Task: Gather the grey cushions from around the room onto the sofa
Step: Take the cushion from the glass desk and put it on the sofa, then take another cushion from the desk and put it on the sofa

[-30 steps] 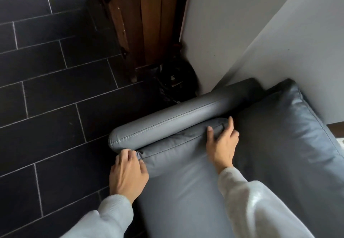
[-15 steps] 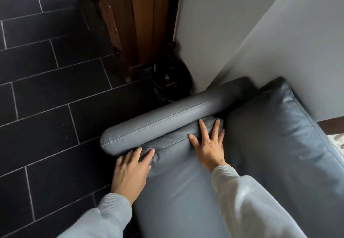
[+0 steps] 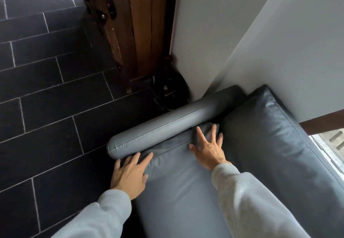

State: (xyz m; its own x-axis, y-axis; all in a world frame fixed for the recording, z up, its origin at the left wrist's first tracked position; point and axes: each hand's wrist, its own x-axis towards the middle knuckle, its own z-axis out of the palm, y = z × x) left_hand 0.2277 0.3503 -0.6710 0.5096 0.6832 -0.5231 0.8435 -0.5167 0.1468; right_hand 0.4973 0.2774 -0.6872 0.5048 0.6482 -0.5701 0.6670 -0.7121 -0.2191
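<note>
A grey leather seat cushion (image 3: 178, 187) lies on the sofa, its far edge pushed against the rounded sofa armrest (image 3: 163, 128). My left hand (image 3: 130, 174) rests flat on the cushion's near left corner, fingers spread. At the cushion's far edge my right hand (image 3: 208, 146) presses down with fingers apart. A second grey back cushion (image 3: 275, 141) leans against the wall on the right, touching the seat cushion.
Dark tiled floor (image 3: 46, 107) spreads to the left of the sofa. A brown wooden door or cabinet (image 3: 134, 33) stands at the top, with a dark cluttered bin (image 3: 167, 90) in the corner by the white wall (image 3: 260, 33). A window ledge shows at far right.
Both hands went from gripping the cushion's far edge to lying flat with fingers spread on it. The cushion settled against the armrest.
</note>
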